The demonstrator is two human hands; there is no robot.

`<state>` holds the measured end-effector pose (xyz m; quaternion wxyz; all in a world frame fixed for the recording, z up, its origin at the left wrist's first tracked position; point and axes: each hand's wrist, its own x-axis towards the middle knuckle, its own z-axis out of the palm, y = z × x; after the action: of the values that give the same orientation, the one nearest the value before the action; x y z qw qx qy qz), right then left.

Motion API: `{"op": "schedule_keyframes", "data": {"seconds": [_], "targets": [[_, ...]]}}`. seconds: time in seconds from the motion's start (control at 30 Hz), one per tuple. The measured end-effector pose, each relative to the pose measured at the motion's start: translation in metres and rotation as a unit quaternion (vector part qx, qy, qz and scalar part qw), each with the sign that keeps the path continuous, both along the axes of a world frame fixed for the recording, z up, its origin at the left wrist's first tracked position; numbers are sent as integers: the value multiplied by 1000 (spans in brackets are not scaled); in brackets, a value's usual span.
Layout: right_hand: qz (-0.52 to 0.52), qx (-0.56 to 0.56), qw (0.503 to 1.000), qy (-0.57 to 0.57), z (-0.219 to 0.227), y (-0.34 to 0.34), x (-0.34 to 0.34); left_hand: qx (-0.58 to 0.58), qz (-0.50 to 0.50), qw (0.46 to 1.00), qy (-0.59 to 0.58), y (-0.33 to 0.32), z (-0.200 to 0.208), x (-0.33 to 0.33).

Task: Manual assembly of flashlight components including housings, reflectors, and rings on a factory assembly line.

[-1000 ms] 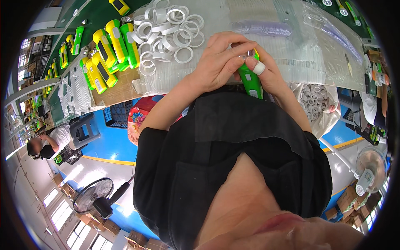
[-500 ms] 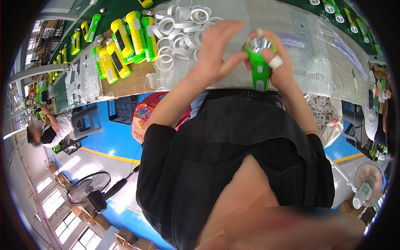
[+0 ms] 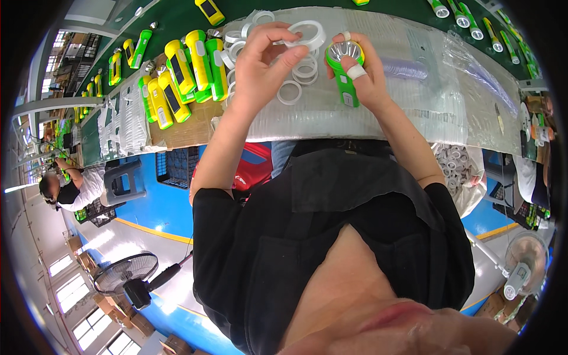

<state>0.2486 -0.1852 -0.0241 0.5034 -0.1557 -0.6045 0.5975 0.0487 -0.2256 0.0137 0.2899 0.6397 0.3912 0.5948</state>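
Note:
My right hand [image 3: 365,71] is wrapped round a green flashlight [image 3: 345,80], whose round silver reflector faces up. White tape or bandage circles two of its fingers. To its left, my left hand [image 3: 265,68] pinches a white ring [image 3: 309,35] between thumb and fingers, slightly tilted and apart from the flashlight. Below and behind that hand, loose white rings [image 3: 290,93] lie on the plastic-wrapped table covering, some hidden by the hand. Further left, a pile of yellow and green flashlights [image 3: 195,59] rests on brown cardboard.
A clear plastic sleeve [image 3: 405,68] lies right of my right hand. More flashlights [image 3: 462,19] stand along the far right. A bag of white rings [image 3: 454,165] hangs below the table's right front edge. A standing fan [image 3: 137,289] is behind at left; another person [image 3: 77,188] sits far left.
My left hand has gone from empty, beside the flashlight, to holding a white ring over the pile. My right hand has shifted slightly left and away with the flashlight.

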Motion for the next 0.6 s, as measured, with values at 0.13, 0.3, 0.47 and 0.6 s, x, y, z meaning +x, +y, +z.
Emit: {"op": "schedule_keyframes", "data": {"seconds": [0.13,0.3,0.47,0.6], "targets": [[-16,73,997,-11,0,3,1,113,18,970,212,-6,25,23],[-8,46,999,-22,-1,3,7,109,18,958,266,-1,24,26],[-13,2,1000,-8,-5,6,18,105,-8,951,290,2,30,28],[-42,193,976,-91,15,23,41,89,-23,949,301,2,37,38]]}}
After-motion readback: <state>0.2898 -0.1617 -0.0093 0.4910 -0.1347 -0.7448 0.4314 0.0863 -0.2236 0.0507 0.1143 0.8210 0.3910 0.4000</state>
